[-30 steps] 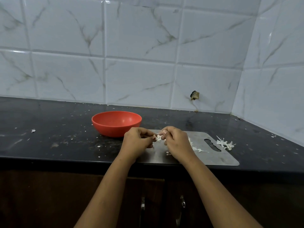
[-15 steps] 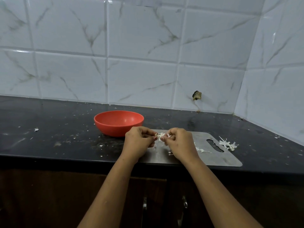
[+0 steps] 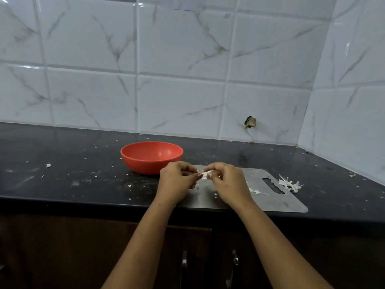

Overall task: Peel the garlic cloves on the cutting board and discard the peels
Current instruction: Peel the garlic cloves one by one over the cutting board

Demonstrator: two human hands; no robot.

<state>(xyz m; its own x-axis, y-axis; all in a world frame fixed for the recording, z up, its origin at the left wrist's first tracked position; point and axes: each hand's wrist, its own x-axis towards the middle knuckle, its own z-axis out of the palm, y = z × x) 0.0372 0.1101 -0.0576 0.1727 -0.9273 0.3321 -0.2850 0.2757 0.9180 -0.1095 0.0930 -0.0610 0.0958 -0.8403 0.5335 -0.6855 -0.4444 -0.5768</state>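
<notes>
Bench (image 3: 62, 184): dark, speckled with white flecks.
Bowl (image 3: 151, 157): red, just left of the cutting board.
Left hand (image 3: 177, 182): grip pinched on the garlic clove's left end.
Garlic clove (image 3: 205, 175): held above the board between both hands, papery skin sticking out.
Right hand (image 3: 228, 184): grip pinched on the clove's right end.
Cutting board (image 3: 277, 202): metal, loose peel scraps on it.
Peel pile (image 3: 290, 183): on the bench at the board's right end.

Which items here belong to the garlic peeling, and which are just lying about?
Part of the job: garlic clove pinched between left hand and right hand; cutting board; peel pile.
Lying about: red bowl; cabinet handles.
</notes>
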